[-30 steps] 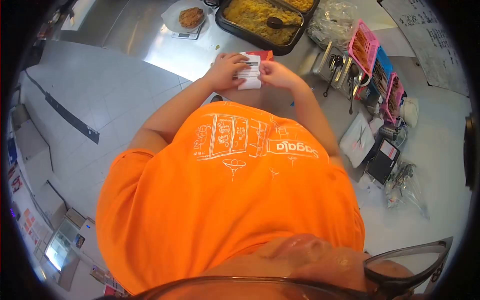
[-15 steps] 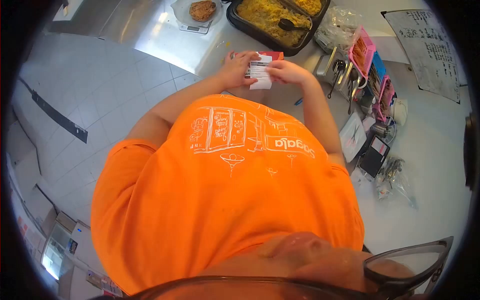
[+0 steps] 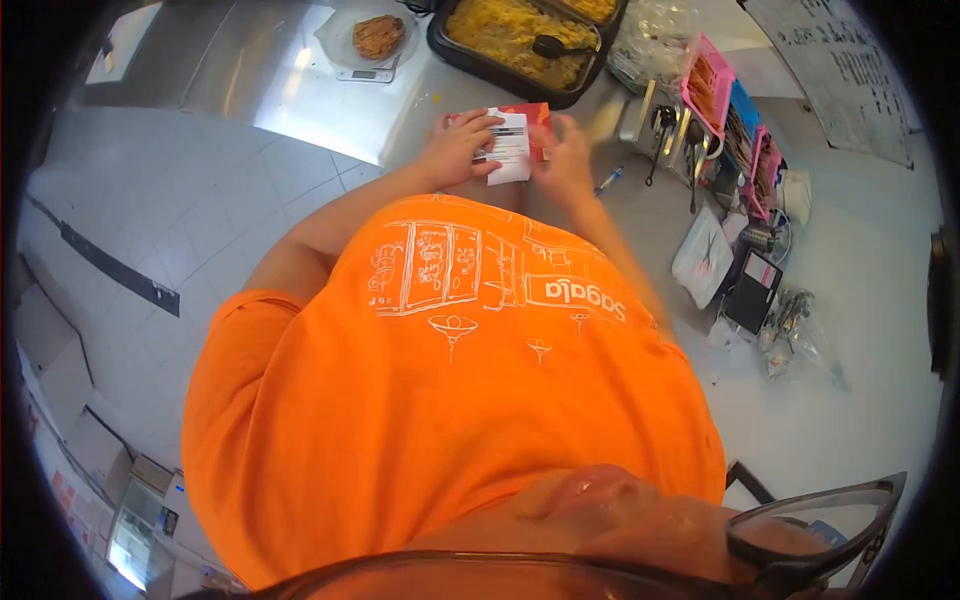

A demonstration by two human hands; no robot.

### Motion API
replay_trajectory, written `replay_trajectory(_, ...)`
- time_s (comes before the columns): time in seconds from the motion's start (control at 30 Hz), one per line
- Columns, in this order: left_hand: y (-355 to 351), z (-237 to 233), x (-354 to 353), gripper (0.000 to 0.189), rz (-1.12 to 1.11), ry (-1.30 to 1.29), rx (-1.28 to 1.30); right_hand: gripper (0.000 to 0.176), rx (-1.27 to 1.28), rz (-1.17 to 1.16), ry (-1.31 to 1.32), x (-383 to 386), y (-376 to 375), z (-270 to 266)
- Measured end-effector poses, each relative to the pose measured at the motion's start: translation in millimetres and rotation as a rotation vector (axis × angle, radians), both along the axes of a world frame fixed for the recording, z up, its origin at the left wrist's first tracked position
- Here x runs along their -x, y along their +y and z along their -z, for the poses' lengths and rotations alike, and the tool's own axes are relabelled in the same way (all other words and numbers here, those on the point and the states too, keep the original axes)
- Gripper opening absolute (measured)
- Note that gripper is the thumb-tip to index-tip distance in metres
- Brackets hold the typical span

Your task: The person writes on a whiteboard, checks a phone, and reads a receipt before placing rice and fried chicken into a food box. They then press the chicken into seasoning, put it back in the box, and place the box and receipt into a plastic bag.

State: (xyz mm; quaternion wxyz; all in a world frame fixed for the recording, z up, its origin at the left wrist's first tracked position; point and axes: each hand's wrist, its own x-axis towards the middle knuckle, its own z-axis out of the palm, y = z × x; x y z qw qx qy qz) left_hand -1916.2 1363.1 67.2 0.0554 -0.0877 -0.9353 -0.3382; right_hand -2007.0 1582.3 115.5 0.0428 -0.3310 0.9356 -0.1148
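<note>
A white printed paper slip (image 3: 510, 155) lies over a red box (image 3: 536, 115) at the near edge of the counter. My left hand (image 3: 458, 148) rests on the slip's left side, fingers spread and lying flat across it. At the right side of the slip and box is my right hand (image 3: 566, 165), its fingers smeared by motion, so their grip cannot be made out. A blue and white pen (image 3: 608, 180) lies on the counter just right of that hand.
Beyond the hands stands a black tray (image 3: 480, 68) of yellow food with a black spoon (image 3: 550, 46). Left of it, fried food (image 3: 378, 38) sits on a kitchen scale (image 3: 368, 75). Utensils (image 3: 660, 125), a pink basket (image 3: 708, 80) and a black device (image 3: 752, 290) line the right.
My right hand has shifted from pinching at the slip's edge to an upright, blurred pose beside the box. My left hand stays on the slip. The view has moved slightly.
</note>
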Motion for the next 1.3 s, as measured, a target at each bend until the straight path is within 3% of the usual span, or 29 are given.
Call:
replay_trajectory(0.07, -1, -2, 1, 0.028, 0.023, 0.005, 0.019, 0.056, -0.051, -0.155, 0.088, -29, 7, 3)
replay_trajectory(0.2, -4, -5, 0, 0.022, 0.007, 0.075, 0.091, 0.052, 0.145, 0.185, 0.126, -36, 69, 40)
replay_trajectory(0.27, 2, -9, 0, 0.018, -0.117, 0.098, 0.233, 0.045, 0.273, 0.333, 0.108, -52, 124, 44)
replay_trajectory(0.3, 0, -23, 2, 0.016, 0.105, -0.017, 0.419, 0.042, 0.276, 0.447, 0.12, -59, 165, 40)
replay_trajectory(0.33, 13, -59, 4, 0.016, -0.001, 0.073, 0.319, 0.04, 0.288, 0.552, 0.129, -67, 203, 38)
replay_trajectory(0.37, 16, -54, 4, 0.015, -0.127, 0.028, 0.383, 0.037, 0.312, 0.642, 0.129, -72, 236, 42)
replay_trajectory(0.4, -1, -19, 12, 0.018, -0.155, 0.156, 0.364, 0.036, 0.279, 0.764, 0.248, -76, 278, 56)
replay_trajectory(0.47, 13, -20, 20, 0.017, -0.147, 0.181, 0.436, 0.035, 0.235, 0.98, 0.359, -71, 371, 58)
replay_trajectory(0.6, 111, -40, 70, 0.019, 0.211, 0.263, 0.028, 0.038, 0.023, 1.221, 0.565, -18, 535, 46)
replay_trajectory(0.63, 145, -48, 77, 0.019, 0.305, 0.27, 0.078, 0.04, 0.014, 1.251, 0.568, -2, 568, 29)
replay_trajectory(0.8, 266, -17, 92, 0.026, 0.667, 0.015, 0.06, 0.053, -0.416, 1.156, 0.372, 50, 670, -7)
replay_trajectory(0.9, 291, -9, 80, 0.03, 0.577, -0.061, 0.112, 0.055, -0.3, 1.394, 0.553, 65, 702, -12)
replay_trajectory(1.03, 270, 22, 53, 0.034, 0.479, -0.026, 0.171, 0.06, -0.112, 1.039, 0.495, 68, 701, -16)
replay_trajectory(1.17, 255, 37, 43, 0.033, 0.434, -0.085, 0.198, 0.064, -0.15, 0.938, 0.341, 86, 691, -2)
replay_trajectory(1.3, 272, 23, 49, 0.031, 0.427, -0.113, 0.25, 0.064, -0.154, 0.915, 0.317, 109, 688, 2)
